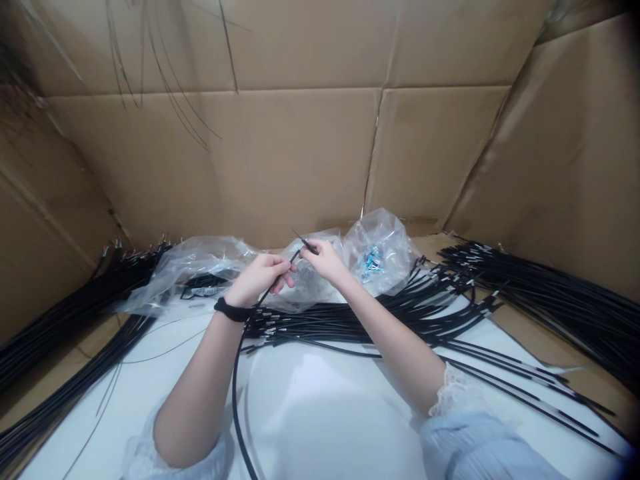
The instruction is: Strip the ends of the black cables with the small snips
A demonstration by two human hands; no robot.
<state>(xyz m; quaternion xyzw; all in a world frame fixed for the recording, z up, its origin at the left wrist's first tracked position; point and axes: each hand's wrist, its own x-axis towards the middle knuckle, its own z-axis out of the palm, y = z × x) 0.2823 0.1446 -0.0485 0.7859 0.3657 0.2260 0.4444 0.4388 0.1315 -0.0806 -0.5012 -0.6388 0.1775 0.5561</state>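
My left hand (pixel 263 277), with a black band at the wrist, is closed on a black cable (pixel 236 393) near its upper end. The cable runs down past the wrist to the bottom edge of the view. Beside it, my right hand (pixel 324 259) pinches a slim dark pointed tool (pixel 309 247), its thin tip pointing up and left. Tool and cable end are close together; whether they touch I cannot tell. Behind the hands lies a clear plastic bag (pixel 381 230) with small blue and silver pieces (pixel 373 260) inside.
Many black cables (pixel 400 313) with pale end labels lie across the white tabletop (pixel 320 427). More cable bundles flank it at left (pixel 85 320) and right (pixel 550 300). Another plastic bag (pixel 205 257) rests at back left. Cardboard walls (pixel 300 153) enclose the back and sides.
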